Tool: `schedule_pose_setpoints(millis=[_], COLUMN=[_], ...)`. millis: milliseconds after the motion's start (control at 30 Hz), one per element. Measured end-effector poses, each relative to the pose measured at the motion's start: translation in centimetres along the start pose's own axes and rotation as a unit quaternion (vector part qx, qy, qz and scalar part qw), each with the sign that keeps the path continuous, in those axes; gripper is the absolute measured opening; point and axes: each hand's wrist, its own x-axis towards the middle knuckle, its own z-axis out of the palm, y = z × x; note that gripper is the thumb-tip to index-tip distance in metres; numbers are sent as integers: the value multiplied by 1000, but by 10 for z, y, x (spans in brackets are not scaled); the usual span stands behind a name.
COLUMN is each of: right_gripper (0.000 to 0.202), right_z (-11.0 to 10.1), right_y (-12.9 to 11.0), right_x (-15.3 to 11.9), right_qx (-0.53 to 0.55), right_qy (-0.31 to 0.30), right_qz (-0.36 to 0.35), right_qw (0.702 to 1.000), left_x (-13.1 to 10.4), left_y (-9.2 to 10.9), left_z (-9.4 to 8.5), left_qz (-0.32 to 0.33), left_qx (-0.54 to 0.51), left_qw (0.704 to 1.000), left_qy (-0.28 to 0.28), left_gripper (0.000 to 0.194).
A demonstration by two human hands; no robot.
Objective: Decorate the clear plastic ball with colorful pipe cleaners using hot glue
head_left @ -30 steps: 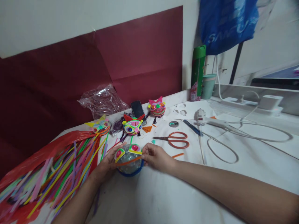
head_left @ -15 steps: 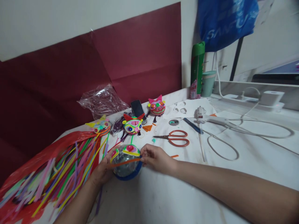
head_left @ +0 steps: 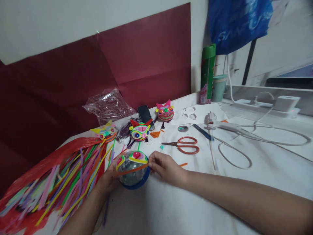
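Note:
A clear round shell (head_left: 132,178) with a blue rim and two colourful eye pieces is held low over the white table. My left hand (head_left: 109,178) is wrapped round its left side. An orange strip (head_left: 133,170) runs across the front of the shell. At its right end my right hand (head_left: 162,166) pinches the strip beside the blue rim. The strip's left end lies at my left hand's fingers. Just behind the shell sits a decorated head with red horns (head_left: 140,130).
Orange-handled scissors (head_left: 187,145), a blue cutter (head_left: 202,132) and a white glue gun (head_left: 225,125) with its looping cable lie to the right. Colourful strips (head_left: 73,182) on red plastic cover the left. A pink-eared head (head_left: 165,111) and a phone (head_left: 144,115) stand behind.
The camera view has shifted slightly. My right hand still pinches the orange strip, its end a little higher against the shell.

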Motion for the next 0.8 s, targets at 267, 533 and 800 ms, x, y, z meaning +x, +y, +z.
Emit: schedule_pose_setpoints(millis=[267, 533, 800], right_gripper=[36, 48, 50], right_z=[-6, -14, -18], right_y=[11, 16, 23], right_x=[8, 9, 9], right_qx=[86, 74, 74], right_qy=[-19, 6, 23], right_qz=[54, 71, 121], right_qw=[995, 995, 990], left_x=[1, -1, 3], left_y=[-1, -7, -15], left_z=[-2, 9, 8], left_qz=[-10, 34, 37], left_qx=[-32, -16, -20], left_qw=[998, 996, 996], left_qy=[-61, -76, -83], left_gripper=[80, 75, 68])
